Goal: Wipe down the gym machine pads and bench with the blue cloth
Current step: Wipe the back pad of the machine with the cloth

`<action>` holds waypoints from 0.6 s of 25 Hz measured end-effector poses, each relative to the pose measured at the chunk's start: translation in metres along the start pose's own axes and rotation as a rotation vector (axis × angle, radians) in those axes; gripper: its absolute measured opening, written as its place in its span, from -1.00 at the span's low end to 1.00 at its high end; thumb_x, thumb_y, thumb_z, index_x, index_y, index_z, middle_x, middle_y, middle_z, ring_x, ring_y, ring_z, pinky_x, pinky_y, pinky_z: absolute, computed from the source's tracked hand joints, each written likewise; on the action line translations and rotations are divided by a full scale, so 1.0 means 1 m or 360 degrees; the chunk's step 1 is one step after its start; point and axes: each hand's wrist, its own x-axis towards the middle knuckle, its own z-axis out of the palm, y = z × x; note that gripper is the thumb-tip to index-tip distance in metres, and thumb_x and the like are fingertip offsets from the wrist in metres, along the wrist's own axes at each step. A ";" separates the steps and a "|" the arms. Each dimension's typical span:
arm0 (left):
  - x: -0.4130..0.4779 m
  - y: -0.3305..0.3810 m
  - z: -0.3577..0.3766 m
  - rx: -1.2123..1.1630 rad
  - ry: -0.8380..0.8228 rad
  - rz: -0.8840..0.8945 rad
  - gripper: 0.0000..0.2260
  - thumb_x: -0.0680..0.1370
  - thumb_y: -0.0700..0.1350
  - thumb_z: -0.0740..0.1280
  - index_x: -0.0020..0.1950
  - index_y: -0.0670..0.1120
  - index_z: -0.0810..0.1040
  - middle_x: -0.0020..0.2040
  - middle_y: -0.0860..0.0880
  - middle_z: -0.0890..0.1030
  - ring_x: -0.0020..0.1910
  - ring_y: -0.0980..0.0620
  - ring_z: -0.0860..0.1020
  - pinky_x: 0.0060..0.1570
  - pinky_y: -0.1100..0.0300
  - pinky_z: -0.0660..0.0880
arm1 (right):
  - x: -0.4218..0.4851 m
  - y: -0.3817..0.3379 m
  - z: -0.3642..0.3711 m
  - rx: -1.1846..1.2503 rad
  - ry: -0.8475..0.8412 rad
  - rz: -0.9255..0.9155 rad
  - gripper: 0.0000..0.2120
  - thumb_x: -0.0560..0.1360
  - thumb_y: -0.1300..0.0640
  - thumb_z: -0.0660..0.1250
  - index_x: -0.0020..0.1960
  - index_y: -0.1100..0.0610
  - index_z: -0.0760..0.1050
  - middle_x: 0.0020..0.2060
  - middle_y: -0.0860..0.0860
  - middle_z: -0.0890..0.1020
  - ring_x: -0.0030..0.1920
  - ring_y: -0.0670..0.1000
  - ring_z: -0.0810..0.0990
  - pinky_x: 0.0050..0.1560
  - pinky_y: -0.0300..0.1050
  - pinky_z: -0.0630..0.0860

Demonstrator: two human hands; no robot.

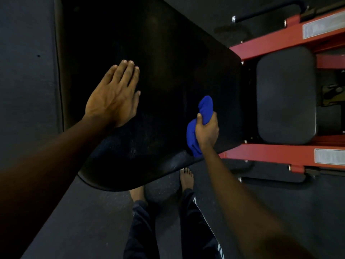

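A large black bench pad (168,62) fills the upper middle of the view, slanting down toward me. My left hand (113,96) lies flat on its left part, fingers together and extended, holding nothing. My right hand (206,130) is closed around a bunched blue cloth (204,107), which sits against the pad near its lower right edge; cloth sticks out above and below the fist. A smaller black seat pad (285,94) lies to the right, between the machine's red frame rails.
The red frame (261,154) runs along the right side, with white labels on both rails. Dark rubber floor (84,212) surrounds the machine. My bare feet (186,178) and dark trousers stand just below the pad's near edge.
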 end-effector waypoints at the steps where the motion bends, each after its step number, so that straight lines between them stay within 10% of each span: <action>1: -0.001 0.000 0.000 -0.0004 0.0002 0.0000 -0.40 0.68 0.09 -0.14 0.62 -0.24 -0.01 0.62 -0.24 0.07 0.61 -0.16 0.02 0.58 -0.06 0.01 | -0.020 -0.006 0.004 0.0003 -0.0054 -0.0043 -0.69 0.59 -0.10 0.32 0.24 0.03 0.42 0.12 -0.02 0.57 0.09 0.00 0.57 0.00 -0.15 0.38; 6: -0.001 0.001 -0.003 0.0042 0.0006 0.0015 -0.40 0.67 0.09 -0.18 0.62 -0.23 -0.05 0.62 -0.23 0.04 0.62 -0.15 0.01 0.58 -0.04 0.00 | -0.112 0.011 0.001 0.0084 -0.0341 -0.0481 -0.62 0.62 -0.07 0.26 0.38 0.05 0.39 0.26 -0.11 0.52 0.17 -0.18 0.50 0.18 -0.36 0.39; 15: -0.001 0.001 -0.003 0.0088 0.0022 0.0018 -0.40 0.68 0.08 -0.20 0.62 -0.24 -0.09 0.63 -0.23 0.01 0.62 -0.15 -0.02 0.58 -0.04 -0.01 | 0.007 0.032 -0.002 0.0020 0.0224 0.0371 -0.71 0.56 0.01 0.33 0.23 0.08 0.44 0.08 0.10 0.63 0.11 0.21 0.61 0.08 -0.01 0.48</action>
